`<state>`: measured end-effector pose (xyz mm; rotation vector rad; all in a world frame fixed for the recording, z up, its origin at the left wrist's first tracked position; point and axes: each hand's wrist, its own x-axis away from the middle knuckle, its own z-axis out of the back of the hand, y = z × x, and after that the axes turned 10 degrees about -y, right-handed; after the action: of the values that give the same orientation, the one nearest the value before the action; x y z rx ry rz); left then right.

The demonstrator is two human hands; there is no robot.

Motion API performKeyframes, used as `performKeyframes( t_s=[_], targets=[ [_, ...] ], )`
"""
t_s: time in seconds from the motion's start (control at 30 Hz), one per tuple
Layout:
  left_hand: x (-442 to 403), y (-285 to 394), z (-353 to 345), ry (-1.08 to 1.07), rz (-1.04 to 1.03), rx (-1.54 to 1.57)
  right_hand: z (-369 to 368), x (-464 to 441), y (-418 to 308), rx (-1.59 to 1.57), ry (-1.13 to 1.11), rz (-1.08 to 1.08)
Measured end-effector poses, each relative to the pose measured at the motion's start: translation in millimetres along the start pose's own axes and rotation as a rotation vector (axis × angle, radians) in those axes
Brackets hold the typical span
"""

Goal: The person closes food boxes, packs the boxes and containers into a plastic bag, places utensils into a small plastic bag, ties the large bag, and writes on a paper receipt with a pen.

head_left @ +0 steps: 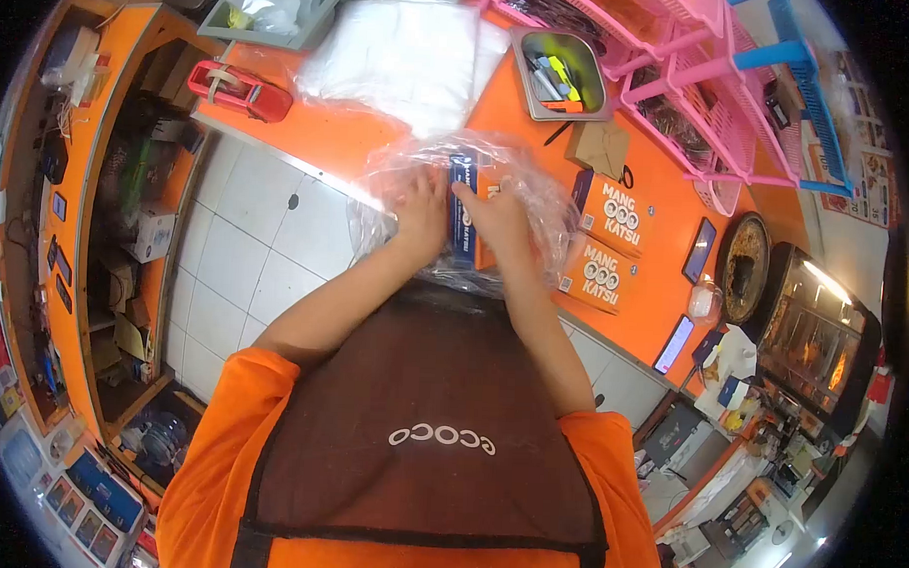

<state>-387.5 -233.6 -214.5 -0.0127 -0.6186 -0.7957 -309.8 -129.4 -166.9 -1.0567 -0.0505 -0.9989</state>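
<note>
A clear plastic bag [545, 192] is spread at the table's front edge, close to my body. Inside its crinkled film stands or lies a blue and orange food box [463, 229]; I cannot tell how far the film covers it. My left hand [422, 218] is at the box's left side, fingers bent into the plastic. On the right, my right hand [492, 215] grips the box, with the thumb over its blue side. Its other fingertips are partly hidden by film. Two orange boxes printed "MANG KATSU", an upper box [617, 212] and a lower box [602, 273], lie to the right.
Behind the bag is a stack of white plastic bags [397, 62], with a red tape dispenser [241, 91] to its left. A metal tray of markers [560, 75], pink baskets [681, 112] and phones [699, 249] line the orange table [339, 145]. A lit glass display case [813, 327] stands right.
</note>
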Motion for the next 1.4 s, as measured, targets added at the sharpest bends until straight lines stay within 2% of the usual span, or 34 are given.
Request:
performKeyframes(
  t_s=[0.1, 0.2, 0.3, 0.37, 0.4, 0.43, 0.5, 0.6, 0.63, 0.7, 0.8, 0.87, 0.93, 1.03, 1.13, 1.2, 1.23, 1.3, 1.33, 1.4],
  targets=[
    [-4.9, -5.3, -14.7, -0.080, -0.145, -0.624, -7.3, -10.6, -3.2, 0.242, 0.243, 0.079],
    [16.5, 12.7, 44.6, -0.335, -0.121, -0.506, 4.3, -23.0, -5.9, 0.274, 0.181, 0.027],
    [8.4, 13.8, 32.2, -0.277, -0.093, -0.376, 3.4, -28.6, 4.8, 0.334, 0.119, 0.037],
    [-39.2, -9.1, -52.7, -0.116, -0.057, -0.326, -2.2, -31.3, 17.9, 0.363, 0.112, 0.102],
    [-44.0, -9.6, -58.2, -0.096, -0.060, -0.355, -2.6, -27.0, 28.0, 0.374, 0.126, 0.150],
    [-38.7, -5.9, -42.4, -0.076, -0.062, -0.385, -1.1, -22.4, 30.1, 0.385, 0.139, 0.198],
    [-18.6, 2.5, 1.1, -0.163, -0.099, -0.556, 4.8, -17.5, 24.6, 0.272, 0.103, 0.137],
    [-4.5, 0.3, 35.7, -0.227, -0.160, -0.187, 2.3, -7.2, 17.1, 0.224, 0.174, 0.099],
    [-6.7, 1.9, 39.4, -0.246, -0.101, -0.117, 1.3, -4.3, 13.5, 0.229, 0.223, 0.098],
    [-13.5, 5.9, 44.2, -0.286, 0.016, 0.026, 3.6, 8.1, 3.0, 0.127, 0.165, 0.054],
    [-28.7, -2.9, 13.3, -0.287, 0.011, 0.054, 8.9, 5.7, 5.8, 0.071, 0.097, -0.005],
    [1.3, 16.8, 56.4, -0.358, -0.005, -0.365, 13.9, -2.0, 6.4, 0.132, 0.118, -0.013],
    [9.7, 24.2, 60.8, -0.344, 0.002, -0.563, 19.4, -4.3, 4.5, 0.265, 0.202, -0.007],
    [-8.1, 21.8, 15.1, -0.220, 0.048, -0.470, 1.1, -20.0, 23.9, 0.406, 0.376, 0.052],
    [-14.8, 15.0, 11.3, -0.173, 0.054, -0.212, 9.2, -23.7, 21.9, 0.368, 0.255, 0.030],
    [-13.3, 7.9, 17.8, -0.176, -0.016, 0.016, 12.2, -9.9, 25.8, 0.482, 0.336, 0.307],
    [-16.0, 0.6, 8.8, -0.110, -0.109, 0.151, 16.4, 3.1, 21.5, 0.540, 0.376, 0.447],
    [-17.6, -14.5, -16.1, 0.019, -0.287, 0.424, 51.0, 54.0, 0.5, 0.349, 0.128, 0.521],
    [-7.1, -12.9, 0.2, -0.034, -0.370, 0.396, 67.8, 77.0, -5.2, 0.251, 0.002, 0.555],
    [28.4, -4.9, 67.0, -0.140, -0.537, 0.335, 96.0, 91.6, 31.6, 0.227, 0.189, 0.540]
  ],
)
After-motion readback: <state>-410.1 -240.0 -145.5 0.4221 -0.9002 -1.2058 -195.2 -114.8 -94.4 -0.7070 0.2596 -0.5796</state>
